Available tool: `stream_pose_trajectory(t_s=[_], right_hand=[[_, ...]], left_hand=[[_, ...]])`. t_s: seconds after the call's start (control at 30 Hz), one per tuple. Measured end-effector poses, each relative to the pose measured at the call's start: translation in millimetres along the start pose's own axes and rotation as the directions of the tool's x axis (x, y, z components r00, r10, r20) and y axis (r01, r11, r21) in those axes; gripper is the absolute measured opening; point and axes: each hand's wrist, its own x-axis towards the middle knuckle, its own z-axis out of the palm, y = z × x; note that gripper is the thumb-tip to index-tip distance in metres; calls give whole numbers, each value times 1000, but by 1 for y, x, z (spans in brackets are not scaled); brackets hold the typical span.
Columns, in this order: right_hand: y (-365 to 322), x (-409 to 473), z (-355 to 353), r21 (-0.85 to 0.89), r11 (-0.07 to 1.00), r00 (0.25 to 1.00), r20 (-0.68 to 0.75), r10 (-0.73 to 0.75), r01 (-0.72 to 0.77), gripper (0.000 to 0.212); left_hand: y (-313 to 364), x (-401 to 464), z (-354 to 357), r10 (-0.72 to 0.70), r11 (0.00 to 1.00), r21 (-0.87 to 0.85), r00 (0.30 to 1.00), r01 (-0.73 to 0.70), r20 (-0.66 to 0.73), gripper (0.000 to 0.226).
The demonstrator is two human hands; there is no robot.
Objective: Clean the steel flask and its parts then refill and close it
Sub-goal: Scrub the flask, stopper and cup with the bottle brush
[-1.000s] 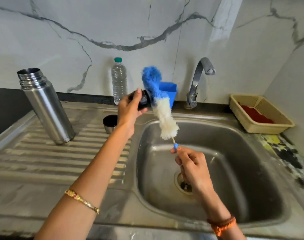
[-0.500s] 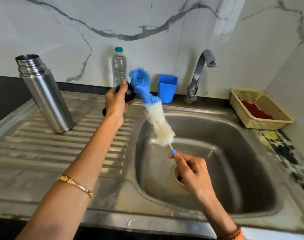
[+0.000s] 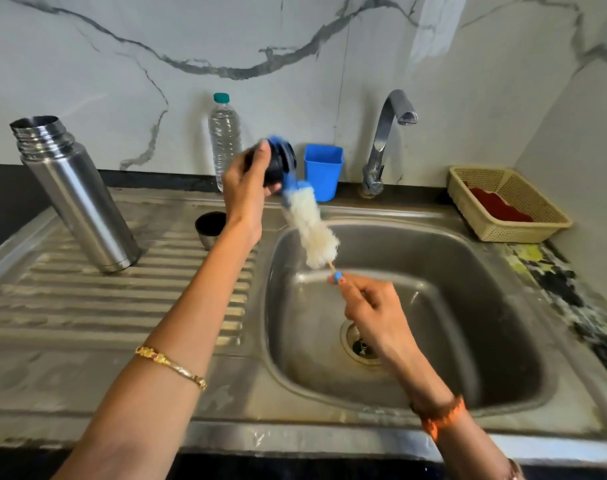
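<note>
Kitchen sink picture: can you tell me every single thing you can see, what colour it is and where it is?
Steel flask: 1, silver, open, on the draining board.
Steel cup: 1, silver, dark inside, on the draining board.
Black stopper: 1, in the left hand.
Bottle brush: 1, blue and white, its tip against the stopper.
Water bottle: 1, clear, green cap, by the wall.
Blue cup: 1, behind the sink.
Tap: 1, silver.
Basket: 1, beige, red cloth inside, right.
Sink: 1, steel.
Left hand: grips the stopper.
Right hand: holds the brush handle.
</note>
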Motion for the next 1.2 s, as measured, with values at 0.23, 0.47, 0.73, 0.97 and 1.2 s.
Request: stream_pose_trajectory(t_s=[0.23,0.47,0.73,0.97,1.2], right_hand=[[7,-11,-1,105,993,995,-71,69,-61,43],[0,-23,7,217,973,994,-46,96,-84,26],[-9,-29,-3,153,988,999,-27,31,-27,25],[-14,-11,-3,79,997,1000,-29,-2,4,33],[-21,-4,-5,75,997,999,-27,33,-31,27]], left_hand=[[5,14,-11,-11,1000,-29,999,10,-43,15],[-4,5,-14,-53,999,-7,999,54,5,10],[5,15,-18,-36,999,-25,998,34,-52,14],[-1,7,-13,-24,997,-75,999,26,25,15],[-4,3,-14,-110,986,-115,989,120,94,13]])
